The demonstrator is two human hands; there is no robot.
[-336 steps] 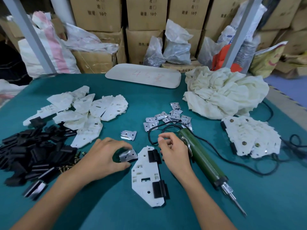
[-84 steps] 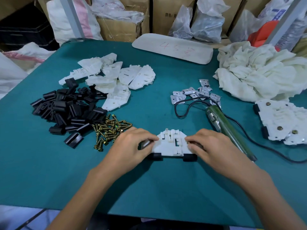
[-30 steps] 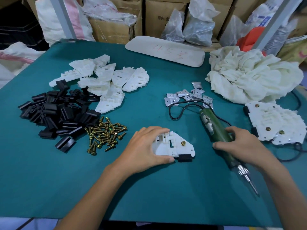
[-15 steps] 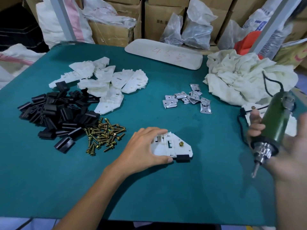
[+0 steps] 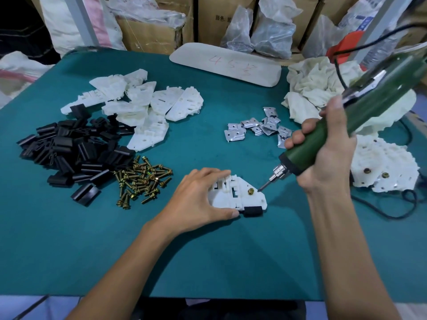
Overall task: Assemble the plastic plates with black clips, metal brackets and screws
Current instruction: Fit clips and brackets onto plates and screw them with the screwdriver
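A white plastic plate (image 5: pixel 238 197) lies on the green table (image 5: pixel 231 257) with a black clip (image 5: pixel 253 211) on its near edge and a brass screw (image 5: pixel 250 191) standing in it. My left hand (image 5: pixel 201 199) grips the plate's left side, thumb at the near edge. My right hand (image 5: pixel 328 153) grips a green electric screwdriver (image 5: pixel 342 125), tilted, its bit tip just right of the screw. Loose brass screws (image 5: pixel 143 179), black clips (image 5: pixel 69 151), white plates (image 5: pixel 138 107) and metal brackets (image 5: pixel 256 128) lie in piles beyond.
Finished plates (image 5: pixel 383 167) are stacked at the right, with the screwdriver's black cable (image 5: pixel 392 213) looping beside them. A cream cloth heap (image 5: pixel 323 93) and a flat white board (image 5: pixel 226 63) sit at the back. Cardboard boxes and bags stand behind the table.
My right hand picked the screwdriver up off the table, swung it over and brought its bit down beside the screw. My left hand stays on the plate.
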